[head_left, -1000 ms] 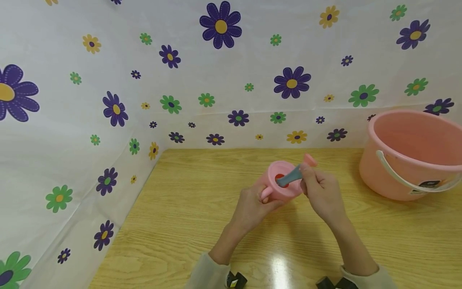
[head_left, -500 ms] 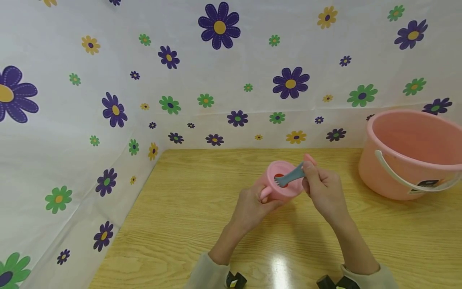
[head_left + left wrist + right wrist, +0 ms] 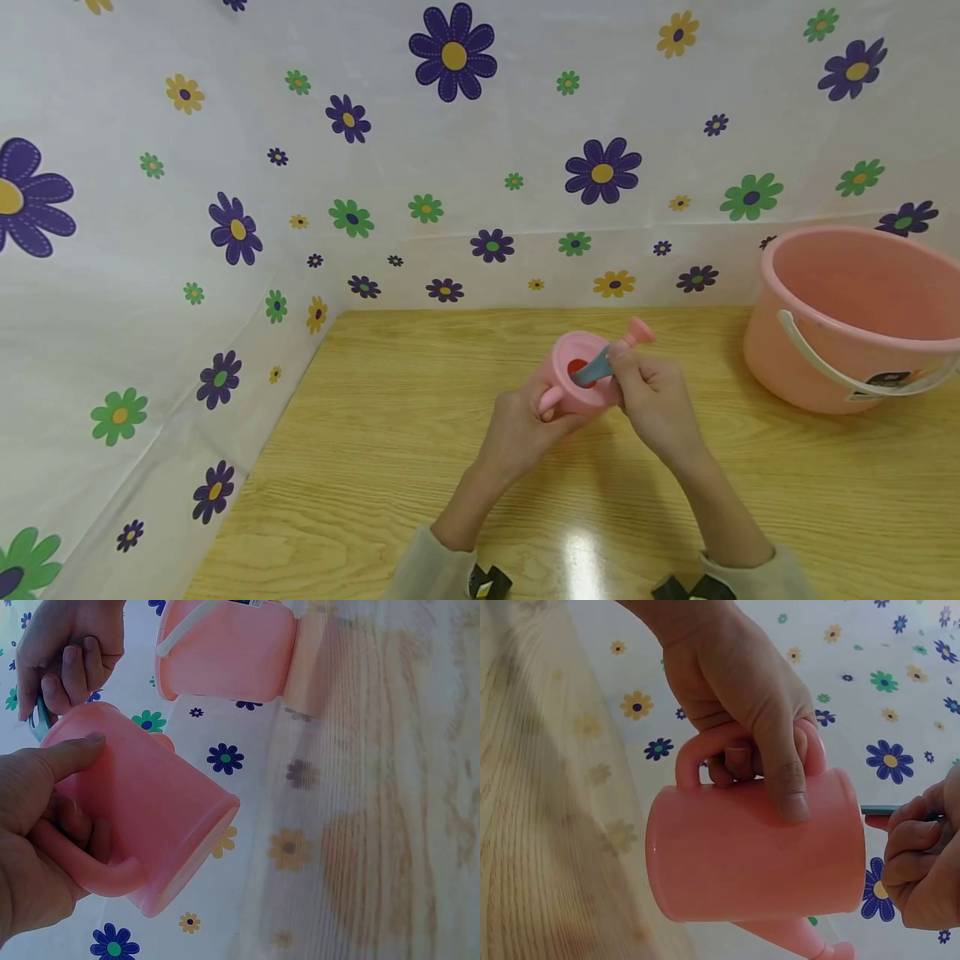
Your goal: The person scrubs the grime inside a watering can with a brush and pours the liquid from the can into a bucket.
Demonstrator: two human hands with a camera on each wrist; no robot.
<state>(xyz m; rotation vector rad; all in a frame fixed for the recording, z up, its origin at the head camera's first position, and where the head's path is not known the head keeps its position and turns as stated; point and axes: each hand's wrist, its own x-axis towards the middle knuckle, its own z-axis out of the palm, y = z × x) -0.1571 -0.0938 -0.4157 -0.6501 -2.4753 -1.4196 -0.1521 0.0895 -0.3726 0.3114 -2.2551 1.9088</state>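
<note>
A pink watering can (image 3: 150, 787) is tilted above the table, its round opening facing up in the head view. My left hand (image 3: 519, 435) grips it by the side handle, fingers through the loop and thumb along the wall. My right hand (image 3: 662, 410) pinches a slim blue-grey tool (image 3: 597, 367) whose lower end reaches into the opening. Its toothed tip is hidden inside now. Something red (image 3: 576, 367) shows within the opening. The can's pink spout head (image 3: 639, 330) sticks out beyond my right hand, and the spout shows below the can in the right wrist view.
A large pink bucket (image 3: 817, 375) with a white handle (image 3: 825, 362) stands on the wooden table (image 3: 390, 417) at the right. Flower-printed white sheeting (image 3: 480, 200) covers the back and left sides.
My right hand has moved left and slightly down, pushing the tool's tip deeper into the can. More of the spout shows past my hand. My left hand has stayed nearly still.
</note>
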